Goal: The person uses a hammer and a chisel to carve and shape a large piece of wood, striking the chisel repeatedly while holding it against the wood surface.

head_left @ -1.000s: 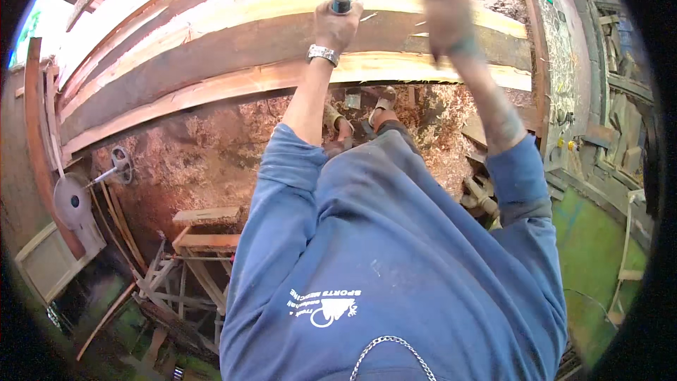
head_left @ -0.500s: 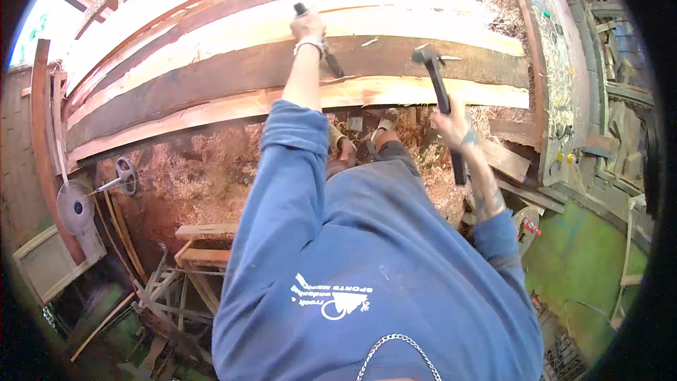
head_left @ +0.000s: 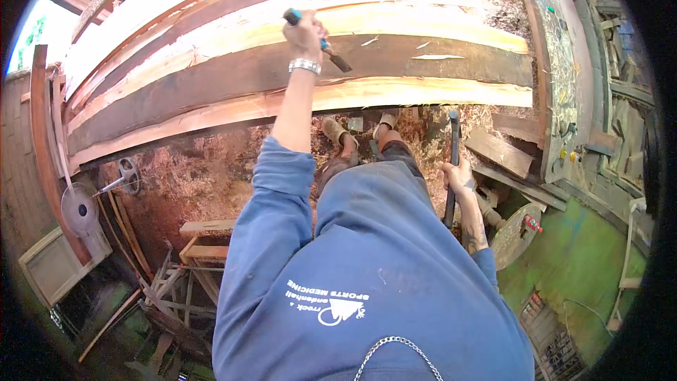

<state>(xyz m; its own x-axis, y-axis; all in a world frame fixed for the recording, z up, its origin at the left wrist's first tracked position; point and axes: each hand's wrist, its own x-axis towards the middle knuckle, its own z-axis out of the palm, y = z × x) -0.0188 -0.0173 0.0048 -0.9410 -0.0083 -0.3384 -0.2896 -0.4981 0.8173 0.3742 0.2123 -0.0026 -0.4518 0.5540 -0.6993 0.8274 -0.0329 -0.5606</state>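
In my left hand (head_left: 305, 37) is a chisel (head_left: 339, 61) with a black and turquoise handle, held over the long planks (head_left: 437, 49) with its blade pointing to the right and toward me. My left wrist has a metal watch. Low at my right side, my right hand (head_left: 458, 176) grips a dark hammer (head_left: 454, 128) by its handle, its head up by the front edge of the planks. Pale slivers (head_left: 437, 57) lie on the dark board to the right of the chisel.
My feet (head_left: 333, 128) stand among shavings below the planks' edge. A white fan (head_left: 79, 208) and leaning boards are at the left, a wooden frame (head_left: 204, 250) at the lower left. A side bench (head_left: 571, 99), offcuts and a round metal disc (head_left: 515, 236) are at the right.
My right hand has come down from over the planks to beside my hip, with the hammer. My left hand has moved left with the chisel, which went from upright to slanting.
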